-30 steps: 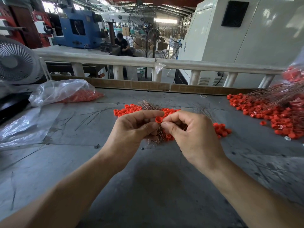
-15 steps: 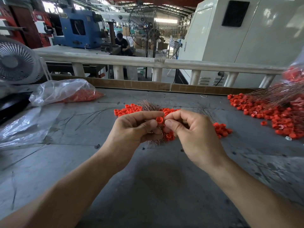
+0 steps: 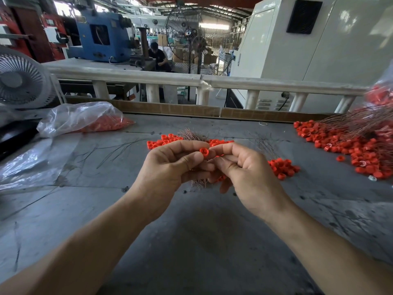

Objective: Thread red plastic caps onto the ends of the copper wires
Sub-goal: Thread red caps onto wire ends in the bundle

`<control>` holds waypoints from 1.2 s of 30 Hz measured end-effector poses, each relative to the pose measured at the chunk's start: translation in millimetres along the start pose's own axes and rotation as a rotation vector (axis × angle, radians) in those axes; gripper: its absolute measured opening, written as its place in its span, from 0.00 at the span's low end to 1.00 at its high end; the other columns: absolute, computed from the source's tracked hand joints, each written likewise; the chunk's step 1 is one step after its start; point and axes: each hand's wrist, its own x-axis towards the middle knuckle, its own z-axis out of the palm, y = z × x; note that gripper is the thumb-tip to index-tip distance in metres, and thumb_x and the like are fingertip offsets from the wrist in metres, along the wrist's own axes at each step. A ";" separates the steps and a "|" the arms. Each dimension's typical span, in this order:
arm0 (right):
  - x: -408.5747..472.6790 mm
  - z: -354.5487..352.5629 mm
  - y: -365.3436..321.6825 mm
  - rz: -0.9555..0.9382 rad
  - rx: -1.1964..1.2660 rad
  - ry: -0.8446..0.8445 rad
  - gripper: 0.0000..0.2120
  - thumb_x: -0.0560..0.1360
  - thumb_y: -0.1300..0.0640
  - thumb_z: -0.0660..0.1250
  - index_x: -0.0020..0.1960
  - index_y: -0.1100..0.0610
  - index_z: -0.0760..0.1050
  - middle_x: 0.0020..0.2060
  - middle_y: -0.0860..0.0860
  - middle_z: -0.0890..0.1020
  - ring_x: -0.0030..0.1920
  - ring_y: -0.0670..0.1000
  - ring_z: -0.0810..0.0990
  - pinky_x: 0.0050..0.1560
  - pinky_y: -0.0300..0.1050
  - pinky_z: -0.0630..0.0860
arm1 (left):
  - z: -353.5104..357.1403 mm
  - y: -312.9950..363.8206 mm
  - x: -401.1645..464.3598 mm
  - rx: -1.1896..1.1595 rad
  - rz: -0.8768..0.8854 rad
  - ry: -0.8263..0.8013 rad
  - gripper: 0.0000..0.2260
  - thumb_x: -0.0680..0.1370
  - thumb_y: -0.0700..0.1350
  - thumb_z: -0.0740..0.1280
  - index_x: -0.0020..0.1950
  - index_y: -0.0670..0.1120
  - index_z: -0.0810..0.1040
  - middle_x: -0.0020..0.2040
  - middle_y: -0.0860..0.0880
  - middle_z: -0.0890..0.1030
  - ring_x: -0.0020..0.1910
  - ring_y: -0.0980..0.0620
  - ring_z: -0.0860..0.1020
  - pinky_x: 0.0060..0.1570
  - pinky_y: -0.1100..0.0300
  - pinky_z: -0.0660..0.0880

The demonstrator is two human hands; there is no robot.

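No lettering, label, brand mark or number could be read anywhere — nothing legible stood on the machines behind the bench or on the bags.

One head-worn wide-angle view looks forward and down, close over the scuffed grey metal workbench (image 3: 191, 241), toward a white railing (image 3: 255, 84)
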 end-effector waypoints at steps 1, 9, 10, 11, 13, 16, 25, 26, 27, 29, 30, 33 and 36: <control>0.2 -0.8 0.6 0.008 0.001 -0.010 0.07 0.83 0.62 0.64 0.56 0.55 0.80 0.42 0.51 0.87 0.40 0.51 0.85 0.33 0.43 0.79 | -0.2 -0.1 0.2 -0.008 -0.003 -0.002 0.08 0.73 0.39 0.70 0.51 0.43 0.86 0.51 0.36 0.85 0.46 0.44 0.86 0.45 0.57 0.82; 9.1 -13.7 12.7 0.013 -0.159 0.117 0.06 0.81 0.59 0.67 0.51 0.51 0.83 0.40 0.47 0.86 0.39 0.45 0.83 0.33 0.36 0.75 | -2.8 1.4 2.2 -0.042 0.005 0.011 0.12 0.74 0.40 0.71 0.56 0.38 0.82 0.52 0.35 0.85 0.50 0.41 0.86 0.47 0.58 0.82; 10.8 -17.6 16.3 -0.010 -0.278 0.148 0.05 0.80 0.58 0.70 0.49 0.50 0.83 0.39 0.47 0.86 0.38 0.44 0.82 0.35 0.33 0.75 | -3.3 1.6 2.7 -0.036 0.007 0.017 0.12 0.74 0.40 0.71 0.56 0.37 0.81 0.52 0.35 0.85 0.50 0.41 0.85 0.47 0.57 0.82; 12.1 -20.5 19.3 -0.023 -0.399 0.151 0.04 0.78 0.57 0.72 0.47 0.49 0.83 0.38 0.45 0.85 0.39 0.43 0.82 0.37 0.33 0.75 | -3.8 1.7 3.0 -0.031 0.008 0.023 0.12 0.74 0.40 0.71 0.57 0.37 0.81 0.52 0.35 0.85 0.51 0.41 0.85 0.48 0.57 0.82; 13.3 -22.5 25.2 -0.011 -0.577 0.110 0.03 0.76 0.56 0.75 0.45 0.48 0.83 0.38 0.43 0.84 0.40 0.42 0.81 0.41 0.37 0.76 | -4.7 1.4 3.3 -0.023 0.004 0.032 0.12 0.74 0.40 0.71 0.56 0.37 0.81 0.52 0.35 0.85 0.51 0.41 0.85 0.48 0.56 0.82; 14.9 -20.5 31.6 0.024 -0.682 0.065 0.03 0.74 0.55 0.76 0.44 0.48 0.83 0.36 0.41 0.82 0.38 0.43 0.79 0.45 0.46 0.79 | -4.9 0.8 3.4 -0.014 -0.001 0.039 0.10 0.74 0.40 0.71 0.55 0.39 0.82 0.52 0.35 0.85 0.51 0.40 0.85 0.48 0.56 0.82; 17.5 -17.5 33.3 -0.029 -0.772 0.057 0.03 0.75 0.55 0.75 0.45 0.48 0.83 0.41 0.43 0.80 0.43 0.44 0.77 0.49 0.46 0.75 | -3.6 -2.0 3.5 0.007 -0.031 0.031 0.12 0.73 0.41 0.72 0.55 0.39 0.83 0.51 0.36 0.85 0.51 0.39 0.85 0.46 0.57 0.82; 17.3 -19.7 32.8 -0.021 -0.725 0.067 0.04 0.75 0.55 0.75 0.43 0.48 0.83 0.40 0.43 0.81 0.42 0.43 0.78 0.47 0.43 0.75 | -3.5 -1.9 3.5 0.004 -0.031 0.031 0.12 0.73 0.41 0.72 0.55 0.39 0.83 0.51 0.36 0.85 0.50 0.39 0.85 0.45 0.58 0.82; 16.8 -21.8 32.0 -0.009 -0.665 0.084 0.04 0.75 0.56 0.75 0.42 0.48 0.83 0.38 0.43 0.82 0.40 0.43 0.79 0.43 0.38 0.75 | -3.4 -1.8 3.4 0.003 -0.032 0.032 0.12 0.73 0.41 0.72 0.55 0.39 0.83 0.50 0.36 0.85 0.50 0.40 0.85 0.45 0.58 0.82; 16.4 -25.8 29.7 0.008 -0.532 0.119 0.05 0.75 0.56 0.75 0.42 0.48 0.83 0.34 0.43 0.83 0.35 0.42 0.80 0.35 0.31 0.71 | -3.4 -1.8 3.0 0.013 -0.035 0.032 0.12 0.73 0.40 0.72 0.55 0.39 0.83 0.50 0.36 0.85 0.50 0.40 0.85 0.45 0.58 0.82; 16.3 -27.2 27.8 0.002 -0.462 0.130 0.05 0.75 0.56 0.75 0.42 0.48 0.83 0.33 0.43 0.83 0.33 0.41 0.79 0.33 0.30 0.70 | -3.3 -1.9 2.5 0.018 -0.038 0.032 0.12 0.73 0.40 0.72 0.55 0.39 0.82 0.50 0.36 0.85 0.50 0.40 0.85 0.45 0.58 0.82; 14.9 -26.6 18.6 -0.079 -0.278 0.113 0.06 0.76 0.58 0.74 0.43 0.49 0.83 0.31 0.45 0.83 0.30 0.41 0.78 0.31 0.29 0.70 | -1.5 -2.6 1.1 0.024 -0.053 0.025 0.10 0.73 0.41 0.72 0.53 0.40 0.84 0.50 0.37 0.85 0.49 0.40 0.86 0.45 0.58 0.82; 10.9 -19.7 10.7 -0.175 -0.231 0.059 0.06 0.76 0.60 0.74 0.45 0.49 0.83 0.34 0.44 0.84 0.34 0.43 0.80 0.35 0.32 0.73 | -0.3 -2.1 0.0 0.021 -0.068 0.016 0.09 0.72 0.41 0.73 0.50 0.42 0.85 0.49 0.36 0.85 0.49 0.41 0.86 0.46 0.57 0.82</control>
